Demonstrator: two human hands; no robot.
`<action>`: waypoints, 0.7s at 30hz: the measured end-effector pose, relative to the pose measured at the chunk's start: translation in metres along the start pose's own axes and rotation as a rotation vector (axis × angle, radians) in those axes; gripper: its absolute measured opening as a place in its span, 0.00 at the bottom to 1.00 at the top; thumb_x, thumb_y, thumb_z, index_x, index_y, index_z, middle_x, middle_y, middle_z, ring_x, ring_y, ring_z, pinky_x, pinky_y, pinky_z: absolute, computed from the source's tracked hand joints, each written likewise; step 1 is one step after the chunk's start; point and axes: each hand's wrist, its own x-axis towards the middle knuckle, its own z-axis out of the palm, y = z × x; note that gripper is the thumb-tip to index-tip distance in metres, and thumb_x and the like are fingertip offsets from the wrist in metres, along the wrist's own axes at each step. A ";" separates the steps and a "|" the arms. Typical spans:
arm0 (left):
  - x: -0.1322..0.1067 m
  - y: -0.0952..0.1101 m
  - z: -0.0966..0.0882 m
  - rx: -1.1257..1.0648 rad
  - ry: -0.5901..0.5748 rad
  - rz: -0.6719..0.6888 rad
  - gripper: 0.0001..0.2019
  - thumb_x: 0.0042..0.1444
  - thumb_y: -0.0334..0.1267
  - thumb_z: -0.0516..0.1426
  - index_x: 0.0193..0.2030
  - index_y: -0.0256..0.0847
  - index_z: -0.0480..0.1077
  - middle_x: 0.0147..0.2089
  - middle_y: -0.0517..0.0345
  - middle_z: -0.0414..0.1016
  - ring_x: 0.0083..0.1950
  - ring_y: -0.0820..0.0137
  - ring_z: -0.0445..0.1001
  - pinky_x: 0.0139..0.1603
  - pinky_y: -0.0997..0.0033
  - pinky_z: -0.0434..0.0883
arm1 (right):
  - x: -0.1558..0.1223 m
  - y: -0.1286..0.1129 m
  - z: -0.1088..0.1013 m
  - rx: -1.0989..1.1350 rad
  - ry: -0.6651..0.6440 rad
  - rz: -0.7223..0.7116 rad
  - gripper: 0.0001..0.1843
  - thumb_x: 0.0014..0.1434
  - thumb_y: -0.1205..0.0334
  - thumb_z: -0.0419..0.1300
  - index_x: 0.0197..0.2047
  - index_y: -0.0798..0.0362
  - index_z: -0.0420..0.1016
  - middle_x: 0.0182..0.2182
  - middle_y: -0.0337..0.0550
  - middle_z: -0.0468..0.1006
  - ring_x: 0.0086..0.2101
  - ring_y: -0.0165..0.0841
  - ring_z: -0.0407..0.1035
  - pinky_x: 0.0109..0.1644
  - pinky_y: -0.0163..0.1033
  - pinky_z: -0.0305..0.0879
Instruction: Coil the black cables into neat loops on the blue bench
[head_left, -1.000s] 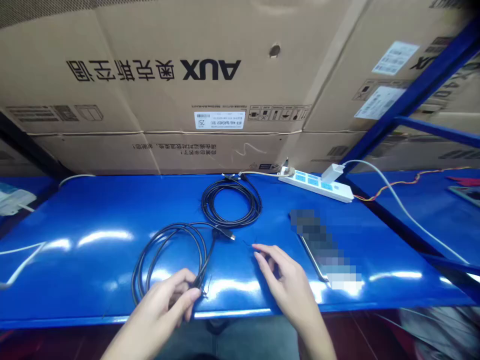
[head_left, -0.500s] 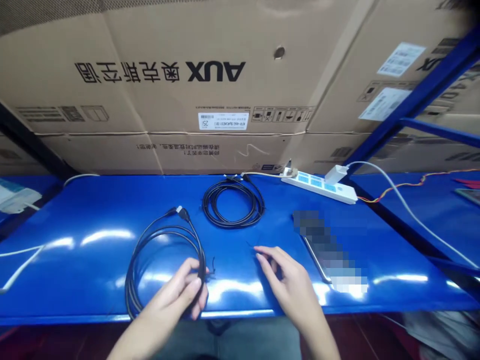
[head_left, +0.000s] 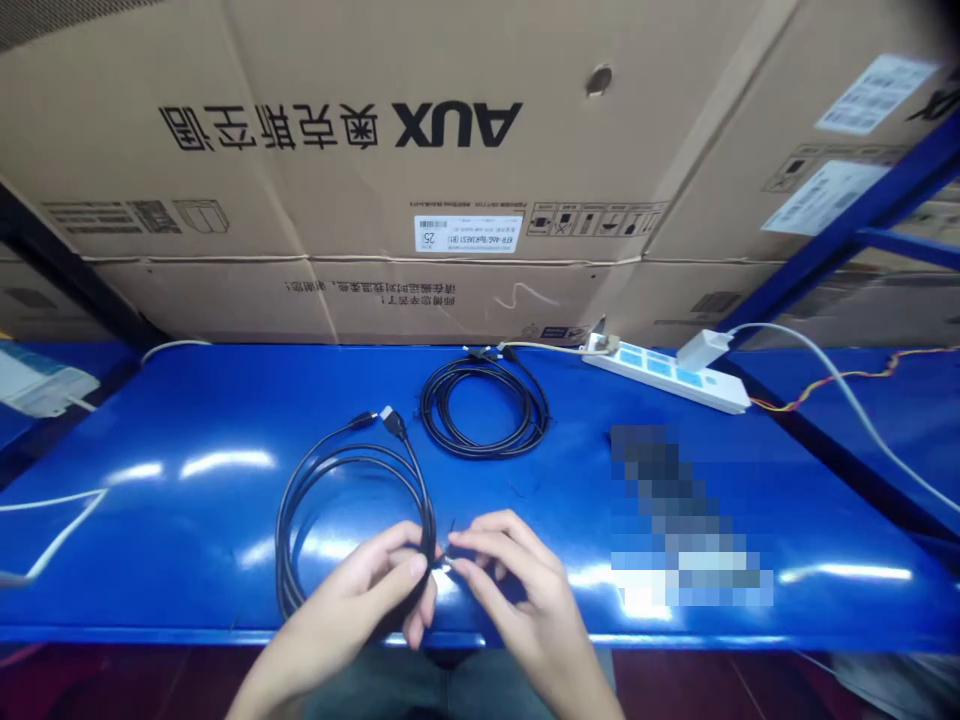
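Observation:
My left hand is closed around the right side of a coiled black cable near the table's front edge. The coil stands out to the left of the hand, and two plug ends, one with a pale metal tip, point up at its top. Close beside it, my right hand pinches a thin black twist tie that sticks out from the cable bundle. Behind both hands a second coiled black cable lies flat on the blue table.
A white power strip with a white plug adapter lies at the back right. A blurred-out dark flat object rests at right. Large cardboard boxes stand behind, beside a blue metal frame. White cords lie at left.
My right hand has moved left to the cable bundle and now pinches the twist tie. The left hand still holds the coil; the view has shifted slightly.

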 end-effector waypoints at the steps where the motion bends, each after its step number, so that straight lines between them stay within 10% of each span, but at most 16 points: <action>1: 0.000 0.001 0.000 0.003 0.002 -0.001 0.14 0.68 0.53 0.55 0.40 0.45 0.68 0.28 0.63 0.74 0.31 0.67 0.72 0.40 0.65 0.69 | 0.000 0.003 -0.001 -0.025 -0.018 -0.014 0.14 0.68 0.69 0.61 0.52 0.45 0.82 0.44 0.46 0.79 0.39 0.36 0.77 0.42 0.38 0.78; 6: -0.001 0.003 0.000 0.029 -0.013 -0.005 0.14 0.68 0.52 0.55 0.39 0.45 0.70 0.29 0.64 0.74 0.31 0.68 0.72 0.41 0.66 0.69 | -0.002 0.008 -0.006 -0.173 -0.074 -0.141 0.19 0.70 0.69 0.59 0.60 0.42 0.78 0.61 0.49 0.77 0.54 0.43 0.73 0.51 0.48 0.78; 21: -0.001 0.005 0.001 0.054 0.020 0.008 0.12 0.70 0.50 0.54 0.37 0.47 0.68 0.28 0.66 0.73 0.32 0.68 0.71 0.42 0.67 0.68 | -0.005 0.004 0.005 -0.232 0.010 -0.033 0.09 0.70 0.64 0.60 0.47 0.47 0.82 0.47 0.49 0.80 0.47 0.43 0.76 0.48 0.48 0.77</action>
